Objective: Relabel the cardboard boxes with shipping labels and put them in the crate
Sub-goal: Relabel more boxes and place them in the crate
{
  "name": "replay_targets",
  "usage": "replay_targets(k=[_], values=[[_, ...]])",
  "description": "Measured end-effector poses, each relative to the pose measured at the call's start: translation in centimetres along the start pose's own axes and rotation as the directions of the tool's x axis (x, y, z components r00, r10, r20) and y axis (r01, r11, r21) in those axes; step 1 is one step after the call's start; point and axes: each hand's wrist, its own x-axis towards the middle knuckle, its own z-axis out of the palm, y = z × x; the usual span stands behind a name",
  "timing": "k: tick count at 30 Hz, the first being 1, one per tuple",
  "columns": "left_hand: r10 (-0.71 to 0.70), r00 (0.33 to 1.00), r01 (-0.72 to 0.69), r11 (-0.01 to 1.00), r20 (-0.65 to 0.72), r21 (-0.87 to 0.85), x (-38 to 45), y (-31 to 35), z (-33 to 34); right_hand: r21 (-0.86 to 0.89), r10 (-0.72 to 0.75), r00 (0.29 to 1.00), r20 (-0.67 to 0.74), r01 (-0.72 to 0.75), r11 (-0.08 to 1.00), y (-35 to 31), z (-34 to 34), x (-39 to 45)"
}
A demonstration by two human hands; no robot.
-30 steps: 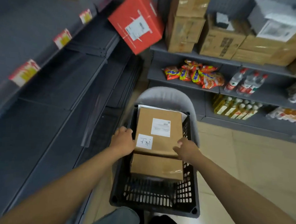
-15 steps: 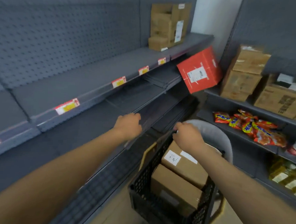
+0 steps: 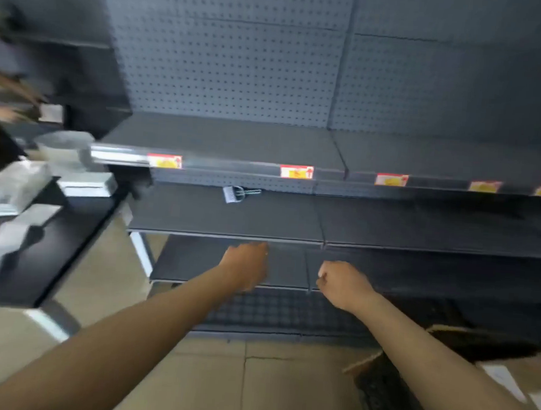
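Observation:
My left hand (image 3: pixel 246 266) and my right hand (image 3: pixel 342 283) reach out side by side in front of the dark lower shelves. Both have loosely curled fingers and hold nothing. The black plastic crate (image 3: pixel 387 399) shows only as a blurred corner at the bottom right, below my right forearm. A brown cardboard box (image 3: pixel 525 369) with a white label (image 3: pixel 502 379) lies in it, mostly cut off by the frame edge. Neither hand touches the crate or the box.
Grey pegboard shelving (image 3: pixel 235 145) with red-and-yellow price tags (image 3: pixel 296 171) fills the view ahead. A small grey scoop-like item (image 3: pixel 236 194) lies on the middle shelf. A black counter (image 3: pixel 54 248) with silvery packets (image 3: pixel 14 186) stands at the left. Beige tiled floor (image 3: pixel 267 388) is below.
The view has swung left from the crate to the shelving. Both hands have let go of the labelled box in the crate and now hang free in the air.

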Motion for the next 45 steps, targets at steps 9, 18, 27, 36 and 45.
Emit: replay_targets(k=[9,18,27,36,45], values=[[-0.555,0.828,0.56,0.811,0.078,-0.169,-24.3,-27.4,6.3,-0.093,-0.493,0.816,0.301,0.54,0.837,-33.8,11.8,-1.0],[-0.89,0.443,0.859,0.386,0.11,-0.338,-45.2,-43.4,8.9,-0.082,-0.791,0.458,0.406,0.88,0.467,-61.8,19.4,-7.2],[-0.976,0.147,0.941,0.088,0.16,-0.326,-53.7,-57.4,9.8,-0.033,-0.891,0.149,0.428,0.988,0.149,-82.5,24.9,-7.8],[-0.984,0.07,0.947,0.015,0.164,-0.32,-55.7,-70.9,7.7,-0.055,-0.869,0.112,0.482,0.994,0.097,-98.6,27.5,-3.9],[-0.983,0.097,0.932,0.035,0.156,-0.361,-57.6,-87.9,7.9,-0.105,-0.857,0.121,0.501,0.991,0.078,-114.2,31.8,-0.2]])
